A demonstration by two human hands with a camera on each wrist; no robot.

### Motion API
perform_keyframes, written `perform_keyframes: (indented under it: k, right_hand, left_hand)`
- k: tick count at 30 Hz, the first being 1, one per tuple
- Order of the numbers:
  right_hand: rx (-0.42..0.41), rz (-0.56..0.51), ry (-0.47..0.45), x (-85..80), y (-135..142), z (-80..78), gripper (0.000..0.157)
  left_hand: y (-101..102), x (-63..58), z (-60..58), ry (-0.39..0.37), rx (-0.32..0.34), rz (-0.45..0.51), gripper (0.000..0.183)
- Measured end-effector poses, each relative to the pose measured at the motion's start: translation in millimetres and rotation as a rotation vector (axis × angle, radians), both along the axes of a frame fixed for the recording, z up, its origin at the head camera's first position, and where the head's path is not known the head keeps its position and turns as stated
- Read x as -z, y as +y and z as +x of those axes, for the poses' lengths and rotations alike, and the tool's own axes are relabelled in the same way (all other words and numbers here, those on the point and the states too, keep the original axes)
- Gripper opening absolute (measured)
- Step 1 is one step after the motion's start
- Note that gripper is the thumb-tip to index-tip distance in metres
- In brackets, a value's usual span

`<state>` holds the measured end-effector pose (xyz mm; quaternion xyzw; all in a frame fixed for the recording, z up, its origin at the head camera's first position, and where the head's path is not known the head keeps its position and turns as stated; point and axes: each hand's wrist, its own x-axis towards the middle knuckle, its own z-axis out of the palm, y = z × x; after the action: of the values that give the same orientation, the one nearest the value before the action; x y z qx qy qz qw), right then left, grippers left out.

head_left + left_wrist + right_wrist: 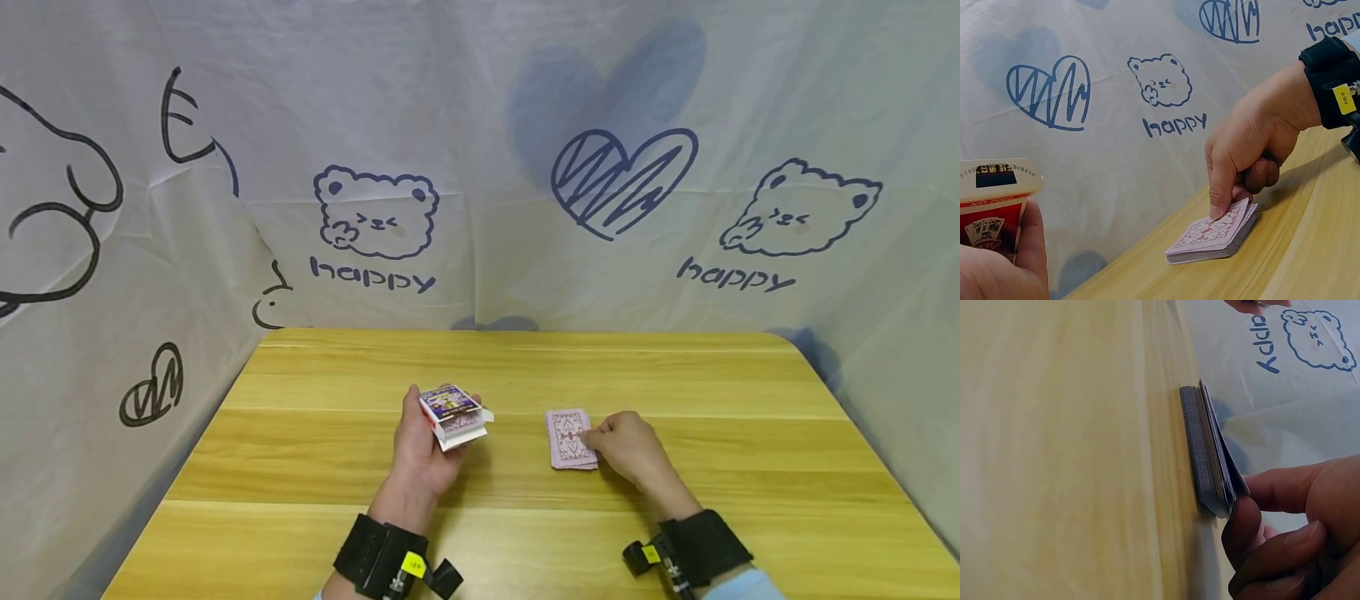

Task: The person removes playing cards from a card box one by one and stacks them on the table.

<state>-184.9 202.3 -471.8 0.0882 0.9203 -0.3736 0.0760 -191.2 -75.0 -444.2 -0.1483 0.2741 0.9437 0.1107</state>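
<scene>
Immediately left of the right hand (632, 447) sits the pinched card stack (567, 437).

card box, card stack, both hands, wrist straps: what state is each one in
card box, end open, flaps out
card stack, face down, top cards lifted at one edge
left hand, holding the card box
right hand, pinching the card stack's edge
wrist straps, wrapped in place

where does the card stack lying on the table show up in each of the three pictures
Head view: card stack below the middle, right of centre.
Left wrist view: card stack in the lower part, a little right of centre.
Right wrist view: card stack around mid-height, right of centre, seen from the side.
Shared landmark: the right hand, at the stack's edge.
</scene>
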Motion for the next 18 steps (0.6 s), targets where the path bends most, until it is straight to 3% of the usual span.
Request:
perform_keyframes:
  k: [18]
  right_hand:
    - [-0.009, 0.044, -0.002, 5.7, 0.4, -2.4, 0.036]
  left_hand:
    - [0.4, -0.7, 0.9, -0.007, 0.005, 0.009, 0.070]
